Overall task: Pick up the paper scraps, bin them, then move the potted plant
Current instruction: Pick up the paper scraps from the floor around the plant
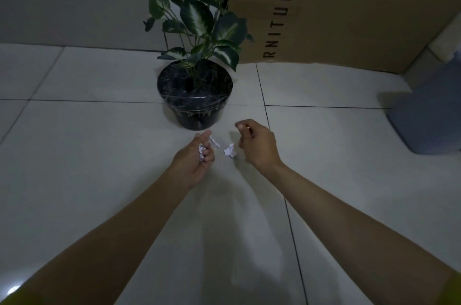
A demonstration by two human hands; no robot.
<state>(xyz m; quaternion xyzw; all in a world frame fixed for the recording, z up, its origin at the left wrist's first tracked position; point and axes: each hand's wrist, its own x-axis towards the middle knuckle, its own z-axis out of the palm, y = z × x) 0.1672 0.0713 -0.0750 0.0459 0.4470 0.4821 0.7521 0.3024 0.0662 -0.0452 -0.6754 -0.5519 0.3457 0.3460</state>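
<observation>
Paper scraps, white and crumpled, are lying on the pale glossy floor tiles just in front of the potted plant. Starting at the left, the left hand is curling palm-up around a small wad of paper, its fingers closing over it. Just right of those fingers a thin strip scrap is resting on the tile, and beside it a larger crumpled scrap is sitting between the two hands. The right hand is hovering over that scrap with fingers loosely bent and nothing visibly in them. Behind, the round, dark, shiny pot is holding stems with green-and-white veined leaves. A brown cardboard box with printed letters is leaning behind the plant. At far right a grey bin is standing on the floor, its inside hidden.
</observation>
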